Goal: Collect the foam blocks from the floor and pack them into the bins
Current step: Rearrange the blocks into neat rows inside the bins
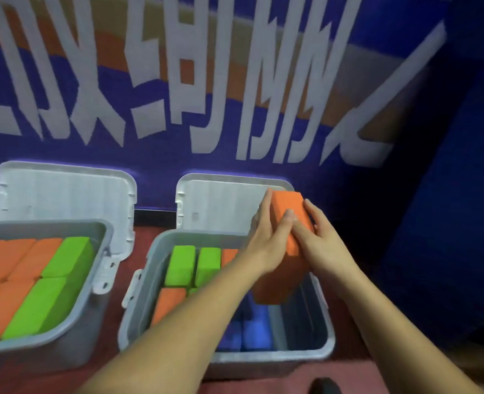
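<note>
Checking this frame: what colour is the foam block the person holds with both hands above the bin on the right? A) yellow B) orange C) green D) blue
B: the orange block is gripped between the left hand and the right hand, above the right bin.

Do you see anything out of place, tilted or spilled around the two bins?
Nothing is spilled or damaged. Only the orange foam block, held by the left hand and right hand over the right bin, is tilted; it is not packed yet.
</note>
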`<action>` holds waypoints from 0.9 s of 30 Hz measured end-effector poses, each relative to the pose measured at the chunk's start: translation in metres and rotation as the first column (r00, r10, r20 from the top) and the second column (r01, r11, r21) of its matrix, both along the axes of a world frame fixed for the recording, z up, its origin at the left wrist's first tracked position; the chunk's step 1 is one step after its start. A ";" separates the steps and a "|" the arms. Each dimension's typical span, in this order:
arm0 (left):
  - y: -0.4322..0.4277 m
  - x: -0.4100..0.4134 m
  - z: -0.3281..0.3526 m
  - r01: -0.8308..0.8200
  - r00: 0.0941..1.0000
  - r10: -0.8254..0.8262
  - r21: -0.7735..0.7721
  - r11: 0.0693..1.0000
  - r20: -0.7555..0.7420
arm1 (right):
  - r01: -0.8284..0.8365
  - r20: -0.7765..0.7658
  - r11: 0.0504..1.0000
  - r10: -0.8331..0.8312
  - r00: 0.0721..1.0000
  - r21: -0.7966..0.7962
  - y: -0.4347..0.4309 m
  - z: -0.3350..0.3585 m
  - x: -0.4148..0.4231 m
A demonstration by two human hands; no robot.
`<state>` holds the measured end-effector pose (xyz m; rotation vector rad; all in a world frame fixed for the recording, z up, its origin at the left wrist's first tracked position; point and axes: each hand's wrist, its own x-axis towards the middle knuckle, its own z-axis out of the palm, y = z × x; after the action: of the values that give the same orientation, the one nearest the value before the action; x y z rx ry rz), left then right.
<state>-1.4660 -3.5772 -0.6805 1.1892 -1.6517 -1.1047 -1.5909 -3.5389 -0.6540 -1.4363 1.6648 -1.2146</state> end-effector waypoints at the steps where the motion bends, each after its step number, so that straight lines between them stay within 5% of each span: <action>1: -0.006 -0.014 -0.007 0.032 0.998 -0.030 -0.030 0.999 0.047 | 0.021 -0.035 1.000 -0.021 0.999 0.005 -0.003 -0.005 -0.014; 8: -0.061 -0.076 -0.079 0.189 0.922 -0.153 -0.070 0.979 0.356 | 0.115 -0.147 0.988 -0.100 0.984 0.099 -0.048 -0.085 -0.078; 13: -0.095 -0.075 -0.132 0.158 0.699 -0.038 -0.102 0.982 0.715 | 0.107 -0.134 0.974 -0.081 0.988 0.197 -0.082 -0.153 -0.082; 27: -0.123 -0.060 -0.265 0.167 0.492 0.030 -0.128 0.978 0.870 | 0.058 -0.206 0.889 0.041 0.978 0.454 -0.116 -0.272 -0.066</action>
<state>-1.5264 -3.7006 -0.9460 1.7043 -2.5170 -0.2763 -1.6571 -3.6544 -0.9255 -1.2849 1.9406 -0.6185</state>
